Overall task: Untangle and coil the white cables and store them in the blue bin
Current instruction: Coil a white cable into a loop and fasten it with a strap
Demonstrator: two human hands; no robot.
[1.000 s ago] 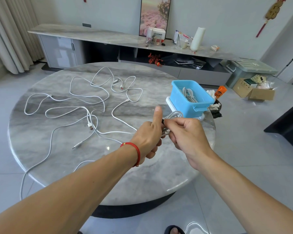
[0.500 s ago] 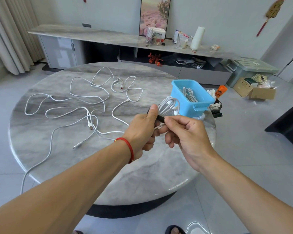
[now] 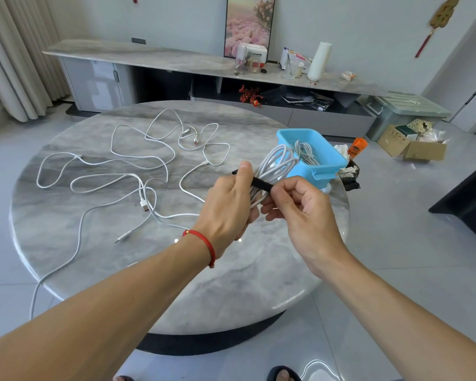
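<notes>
Loose white cables (image 3: 138, 171) sprawled over the left half of the round marble table (image 3: 94, 243) — overlapped too much for a sure count, one strand dropping off the near-left edge and out of sight. Four connector ends visible among them. Left hand (image 3: 227, 207), red string bracelet (image 3: 205, 247) at the wrist, curled round a coiled white cable (image 3: 276, 165), thumb pressing a black strap (image 3: 259, 182) against the bundle; fingertips hidden behind the coil. Right hand (image 3: 300, 213) pinching the strap's other end between thumb and forefinger, remaining fingers loosely curled. One blue bin (image 3: 327, 167) just behind the coil at the table's far-right edge, another coil (image 3: 305, 152) already inside. On the sideboard (image 3: 149, 55), a box (image 3: 254, 55) with partly hidden lettering — "onic".
</notes>
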